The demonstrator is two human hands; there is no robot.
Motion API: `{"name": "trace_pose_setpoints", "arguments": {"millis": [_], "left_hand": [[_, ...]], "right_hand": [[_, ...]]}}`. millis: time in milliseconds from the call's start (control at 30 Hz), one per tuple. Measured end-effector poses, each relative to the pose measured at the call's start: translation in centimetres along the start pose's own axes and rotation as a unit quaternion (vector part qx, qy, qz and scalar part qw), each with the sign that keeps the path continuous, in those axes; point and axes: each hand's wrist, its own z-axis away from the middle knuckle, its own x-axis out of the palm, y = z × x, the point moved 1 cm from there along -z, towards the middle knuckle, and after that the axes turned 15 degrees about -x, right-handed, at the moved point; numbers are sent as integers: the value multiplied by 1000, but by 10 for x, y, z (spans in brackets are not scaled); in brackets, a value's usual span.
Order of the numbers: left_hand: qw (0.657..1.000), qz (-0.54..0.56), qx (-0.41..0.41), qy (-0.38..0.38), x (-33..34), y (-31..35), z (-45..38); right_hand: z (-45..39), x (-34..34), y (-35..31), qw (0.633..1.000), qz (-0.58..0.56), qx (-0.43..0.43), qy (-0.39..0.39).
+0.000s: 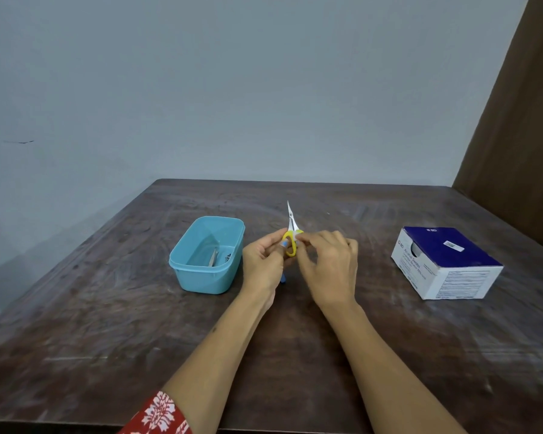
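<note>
Small scissors (pixel 291 221) with yellow handles and thin pointed blades stand tips up over the middle of the dark wooden table (pixel 107 324). My left hand (pixel 262 266) grips the yellow handle loop. My right hand (pixel 329 267) pinches something small and white against the scissors near the pivot; what it is I cannot make out. A small blue bit (pixel 283 279) shows on the table below my left hand, mostly hidden.
A light blue plastic tub (pixel 182 274) stands left of my hands with a metal tool (pixel 213 257) lying inside. A white and dark blue carton of swabs (pixel 445 261) sits at the right. A wall runs along the table's far edge, and brown panelling stands at the right.
</note>
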Motion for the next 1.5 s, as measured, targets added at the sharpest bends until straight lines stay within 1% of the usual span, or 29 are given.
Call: {"name": "trace_pose_setpoints", "arguments": {"millis": [100, 200, 267, 400, 467, 600, 667, 733, 800, 833, 900, 967, 1000, 1067, 1133, 1200, 1367, 1500], "left_hand": [[1000, 1, 0, -7, 1, -1, 1], [1000, 10, 5, 7, -1, 1, 1], [1000, 6, 1, 7, -2, 2, 2], [999, 5, -15, -28, 3, 1, 5], [999, 1, -16, -38, 4, 1, 5], [999, -12, -10, -40, 3, 0, 6], [999, -20, -5, -37, 4, 0, 7], [999, -23, -3, -32, 5, 0, 6], [999, -21, -7, -24, 3, 1, 4], [1000, -16, -9, -24, 3, 1, 4], [999, -12, -8, -31, 3, 1, 5], [999, -16, -4, -32, 4, 1, 6], [999, -17, -2, -31, 4, 0, 6], [999, -18, 2, -30, 4, 0, 6], [999, -18, 5, -27, 3, 1, 5], [1000, -13, 4, -25, 2, 1, 6], [999, 9, 21, -29, 4, 3, 9], [999, 1, 49, -6, 4, 4, 11]], "right_hand": [[0, -1, 1, 1000, 0, 3, 5], [1, 0, -1, 1000, -21, 2, -12], [1, 1, -2, 1000, -8, -3, -10], [-1, -1, -1, 998, 41, -7, 41], [-1, -2, 0, 998, 49, 17, 47], [1, 0, 5, 992, 21, 120, 18], [0, -1, 7, 994, 24, 104, 9], [0, 0, 4, 998, 36, 52, 18], [-1, 1, -1, 998, 54, 22, 28], [0, 1, -2, 997, 61, 24, 29], [1, 3, 0, 996, 63, 61, 25], [2, 3, 5, 993, 55, 104, 3], [3, 3, 6, 992, 53, 112, -6], [2, 2, 6, 995, 49, 90, -1], [1, 1, 3, 997, 44, 60, 21], [0, 1, 1, 997, 30, 60, 30], [1, 0, -1, 992, -29, 116, 47], [1, -1, -4, 985, -61, 155, 39]]}}
